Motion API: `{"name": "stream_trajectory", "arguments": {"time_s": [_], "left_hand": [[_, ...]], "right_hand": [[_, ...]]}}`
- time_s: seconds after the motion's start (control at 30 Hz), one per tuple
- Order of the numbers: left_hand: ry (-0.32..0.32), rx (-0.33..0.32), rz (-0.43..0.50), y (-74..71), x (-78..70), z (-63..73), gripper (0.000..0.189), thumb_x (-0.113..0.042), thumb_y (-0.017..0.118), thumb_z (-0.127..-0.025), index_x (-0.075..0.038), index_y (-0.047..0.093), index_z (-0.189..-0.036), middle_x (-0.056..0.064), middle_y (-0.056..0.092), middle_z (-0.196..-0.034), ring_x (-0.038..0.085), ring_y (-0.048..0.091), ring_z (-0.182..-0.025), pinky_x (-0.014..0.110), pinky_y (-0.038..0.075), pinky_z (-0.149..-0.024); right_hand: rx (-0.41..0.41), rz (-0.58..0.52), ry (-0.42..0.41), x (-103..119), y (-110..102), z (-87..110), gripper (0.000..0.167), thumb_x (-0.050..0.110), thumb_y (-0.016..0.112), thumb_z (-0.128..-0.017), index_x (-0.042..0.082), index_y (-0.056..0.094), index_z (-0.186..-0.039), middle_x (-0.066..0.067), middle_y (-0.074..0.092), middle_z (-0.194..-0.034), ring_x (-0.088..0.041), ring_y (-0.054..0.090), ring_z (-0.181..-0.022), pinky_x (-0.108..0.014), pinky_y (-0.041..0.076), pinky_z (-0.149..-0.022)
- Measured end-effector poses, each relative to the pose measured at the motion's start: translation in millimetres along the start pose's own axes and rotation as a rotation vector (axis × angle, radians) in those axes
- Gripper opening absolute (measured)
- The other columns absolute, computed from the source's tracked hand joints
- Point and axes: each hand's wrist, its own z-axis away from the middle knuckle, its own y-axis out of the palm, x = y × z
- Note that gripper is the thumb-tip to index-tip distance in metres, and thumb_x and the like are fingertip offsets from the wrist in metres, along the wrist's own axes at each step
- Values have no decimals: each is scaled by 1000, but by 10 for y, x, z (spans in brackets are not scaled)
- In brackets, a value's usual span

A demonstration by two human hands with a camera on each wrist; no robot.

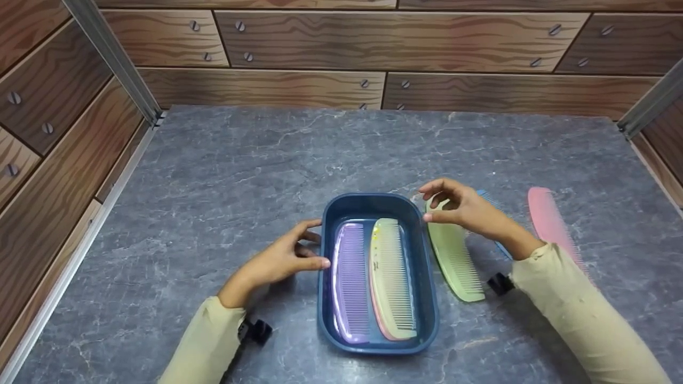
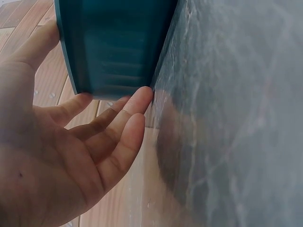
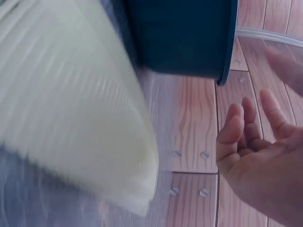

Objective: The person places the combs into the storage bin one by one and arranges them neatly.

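Observation:
A dark blue plastic tub [image 1: 432,320] holds a purple comb [image 1: 352,282] on its left. On its right lies a pale yellow comb [image 1: 392,277], with a pink edge showing beneath it. My left hand [image 1: 283,256] is at the tub's left side, thumb on the rim and fingers against the outer wall; the left wrist view shows these fingers [image 2: 139,101] loosely extended. My right hand [image 1: 461,210] hovers by the tub's upper right corner with fingers loosely bent, holding nothing. Partly hidden under it, a green comb [image 1: 453,261] lies beside the tub.
Right of the green comb, a blue comb [image 1: 501,248] is mostly covered by my right forearm. Farther right lies a pink comb [image 1: 552,224], its lower end behind the sleeve. The grey marbled table [image 1: 240,154] is bordered by wood-patterned walls [image 1: 400,42].

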Motion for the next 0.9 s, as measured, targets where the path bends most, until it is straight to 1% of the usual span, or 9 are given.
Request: {"name": "stream_trajectory", "arguments": {"time_s": [0.1, 0.17, 0.27, 0.37, 0.53, 0.67, 0.8, 0.9], "left_hand": [[-1, -1, -6, -4, -6, -4, 86, -33, 77, -82, -14, 28, -151, 22, 49, -137, 25, 63, -105, 38, 53, -94], [0, -2, -8, -5, -10, -7, 86, -33, 77, -82, -14, 29, -151, 22, 49, -137, 25, 63, -105, 38, 53, -94], [12, 5, 7, -3, -15, -11, 85, -30, 77, -83, -13, 28, -151, 22, 50, -136, 25, 64, -104, 38, 53, -93], [22, 11, 21, -5, -11, -13, 84, -29, 77, -83, -11, 28, -150, 23, 51, -135, 24, 64, -102, 36, 53, -92], [14, 13, 26, -3, -12, -11, 86, -30, 77, -83, -11, 28, -151, 22, 50, -135, 22, 64, -101, 35, 53, -92], [9, 12, 28, 3, -13, -11, 86, -30, 77, -83, -11, 28, -151, 22, 50, -135, 22, 64, -101, 35, 53, -92], [7, 11, 27, 5, -14, -8, 86, -30, 77, -83, -12, 28, -151, 22, 50, -135, 22, 64, -102, 36, 53, -92], [10, 11, 21, 1, -11, -3, 86, -30, 77, -83, -12, 28, -151, 22, 50, -135, 23, 64, -102, 36, 53, -93]], "right_hand": [[28, 42, -11, -15, -75, -2, 51, 9, 71, -86, -2, 50, -131, -11, 54, -120, -16, 54, -101, -21, 49, -81], [46, 61, -16, -33, -127, -5, 52, 9, 70, -87, -2, 48, -133, -17, 52, -125, -18, 54, -105, -20, 48, -83], [75, 83, -15, -73, -207, -4, 55, 9, 69, -88, 1, 45, -137, -22, 49, -132, -19, 53, -109, -19, 47, -86], [101, 102, -7, -126, -278, -3, 59, 8, 68, -89, 2, 41, -141, -24, 45, -138, -20, 50, -114, -19, 46, -88], [117, 147, 25, -226, -364, -12, 64, 9, 67, -90, 3, 36, -145, -23, 39, -144, -30, 46, -120, -22, 45, -90], [118, 176, 47, -309, -414, -27, 67, 12, 69, -89, 4, 35, -146, -23, 38, -143, -32, 45, -118, -23, 46, -86], [125, 192, 55, -400, -446, -48, 68, 15, 70, -89, 5, 35, -146, -22, 37, -140, -29, 46, -111, -25, 47, -80], [129, 216, 65, -455, -471, -64, 68, 17, 71, -88, 5, 36, -146, -23, 36, -138, -28, 45, -108, -27, 46, -79]]}}
